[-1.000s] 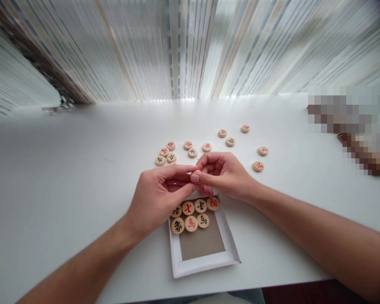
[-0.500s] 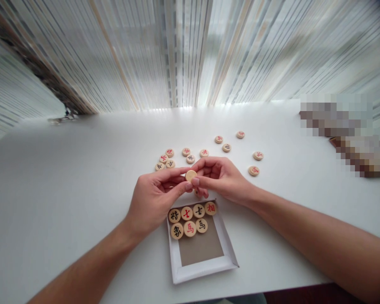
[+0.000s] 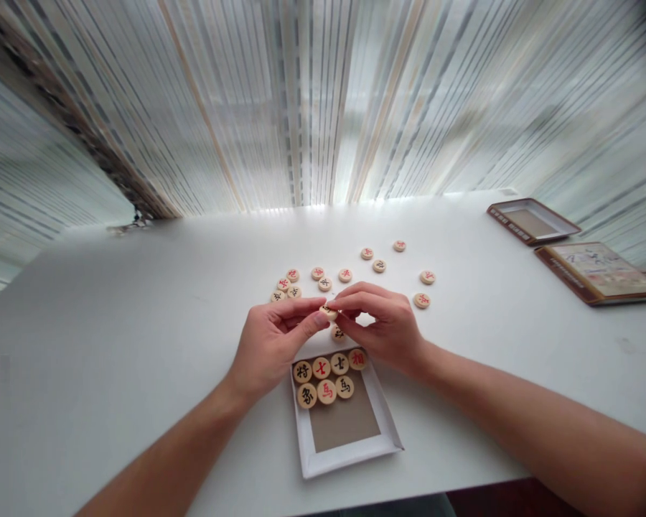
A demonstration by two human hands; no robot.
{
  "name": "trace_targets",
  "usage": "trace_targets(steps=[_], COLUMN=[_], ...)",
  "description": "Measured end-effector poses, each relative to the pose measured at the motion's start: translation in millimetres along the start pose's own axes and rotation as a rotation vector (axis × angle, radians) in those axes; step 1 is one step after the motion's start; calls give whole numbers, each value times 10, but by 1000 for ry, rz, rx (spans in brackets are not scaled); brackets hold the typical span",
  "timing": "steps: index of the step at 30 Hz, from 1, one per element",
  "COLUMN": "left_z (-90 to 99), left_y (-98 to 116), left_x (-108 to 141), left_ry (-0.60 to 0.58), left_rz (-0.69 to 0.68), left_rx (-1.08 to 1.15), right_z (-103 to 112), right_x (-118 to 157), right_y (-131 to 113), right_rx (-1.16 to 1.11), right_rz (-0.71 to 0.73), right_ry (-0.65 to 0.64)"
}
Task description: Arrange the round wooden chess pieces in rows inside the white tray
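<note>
A round wooden piece with a black mark (image 3: 328,311) is pinched between the fingertips of my left hand (image 3: 277,337) and my right hand (image 3: 382,323), above the far edge of a white-rimmed box tray (image 3: 352,459). Inside the tray, several pieces stand in two rows: the far row ends with a red-marked piece (image 3: 358,359) at the right, the nearer row starts with a black-marked piece (image 3: 306,396) at the left. Another black-marked piece (image 3: 338,332) lies just beyond the tray, beside my right fingers.
Several loose pieces, such as one marked red (image 3: 345,275), are scattered on the white table (image 3: 113,345) beyond my hands. At the far right are an open tray (image 3: 532,221) and a picture-covered box (image 3: 603,269). A striped curtain (image 3: 258,108) hangs behind.
The held piece has turned from its blank face to show a black mark. My right hand's fingers have shifted around it. The view has moved slightly, and the far-right boxes are now clear.
</note>
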State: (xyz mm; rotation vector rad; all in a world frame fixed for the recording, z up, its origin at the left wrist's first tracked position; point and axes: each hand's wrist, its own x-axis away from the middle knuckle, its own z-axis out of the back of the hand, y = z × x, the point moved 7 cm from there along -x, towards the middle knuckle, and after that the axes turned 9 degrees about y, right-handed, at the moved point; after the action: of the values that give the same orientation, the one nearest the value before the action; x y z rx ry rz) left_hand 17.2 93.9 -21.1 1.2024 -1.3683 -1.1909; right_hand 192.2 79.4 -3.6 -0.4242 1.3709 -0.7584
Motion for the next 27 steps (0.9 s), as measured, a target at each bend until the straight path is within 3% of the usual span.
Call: trace_targets(steps=[6,11,17,27], left_z=[-8,52,52,-4], left_y=[-18,-39,-17,39], left_x=[11,-17,-33,3], left_ry=[6,67,40,-18], left_rz=[25,30,21,-11], left_rx=[112,191,171,41], right_z=[11,-30,-8,-17], right_x=[-20,-15,-17,-40], right_y=[-102,-154,-178,-298], right_rx=[57,27,50,271], right_rz=[111,110,73,184], right_ry=[2,-19,20,-164])
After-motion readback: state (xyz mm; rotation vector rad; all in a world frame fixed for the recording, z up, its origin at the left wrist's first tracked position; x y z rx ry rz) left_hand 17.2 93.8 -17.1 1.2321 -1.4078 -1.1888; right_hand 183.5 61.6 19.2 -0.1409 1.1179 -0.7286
